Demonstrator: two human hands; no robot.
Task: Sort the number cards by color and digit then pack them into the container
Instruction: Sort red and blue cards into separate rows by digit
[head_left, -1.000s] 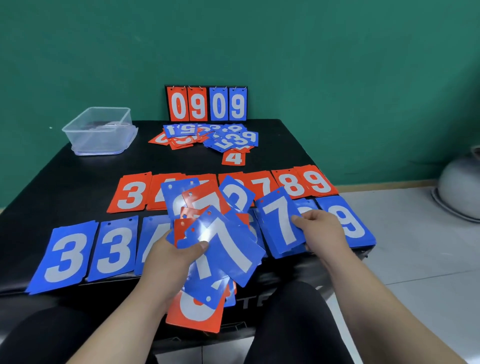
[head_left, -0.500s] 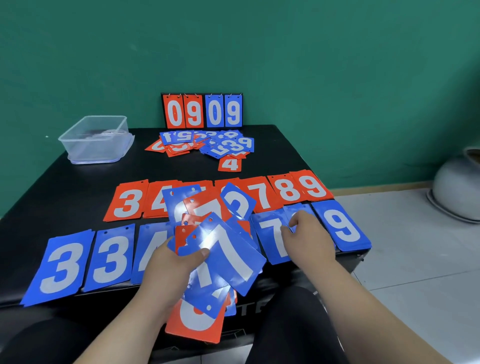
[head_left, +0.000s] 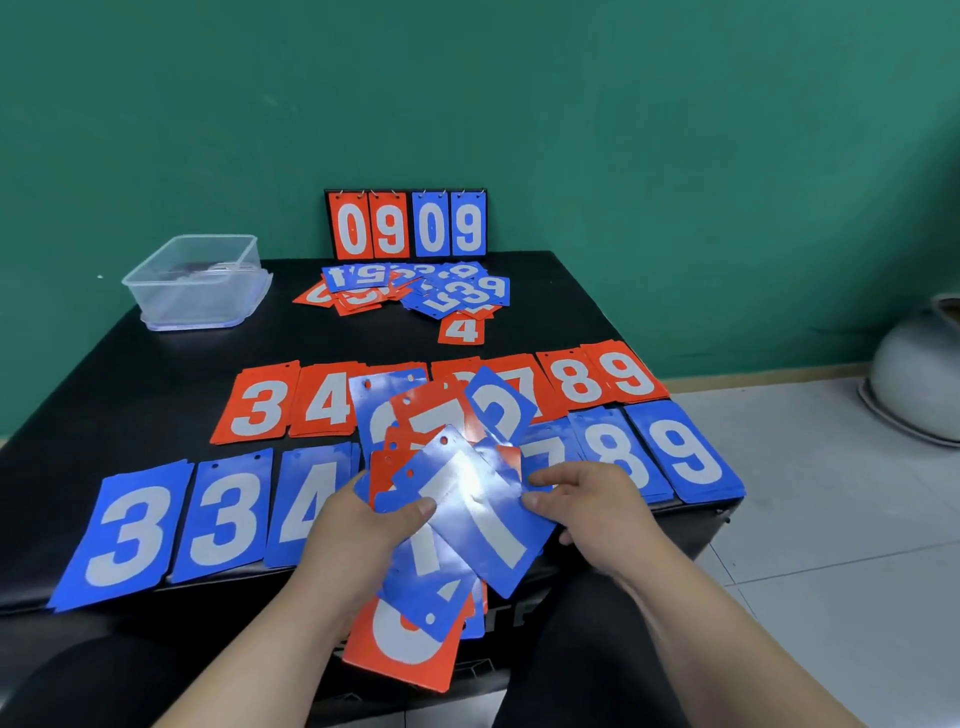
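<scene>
Head view: the left hand (head_left: 358, 525) clamps a fanned card stack (head_left: 441, 566); the right hand (head_left: 587, 504) pinches its top blue 7 (head_left: 483, 519). Beyond the fingers: black table (head_left: 130, 395), clear container (head_left: 197, 283) far left, green wall (head_left: 623, 130).

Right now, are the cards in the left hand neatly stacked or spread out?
Spread out: the left hand grips a loose fan of cards, corners jutting at different angles.

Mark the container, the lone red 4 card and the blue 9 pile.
container (head_left: 192, 300): head view, front wall.
lone red 4 card (head_left: 461, 329): head view, card's middle.
blue 9 pile (head_left: 684, 451): head view, top card's middle.
</scene>
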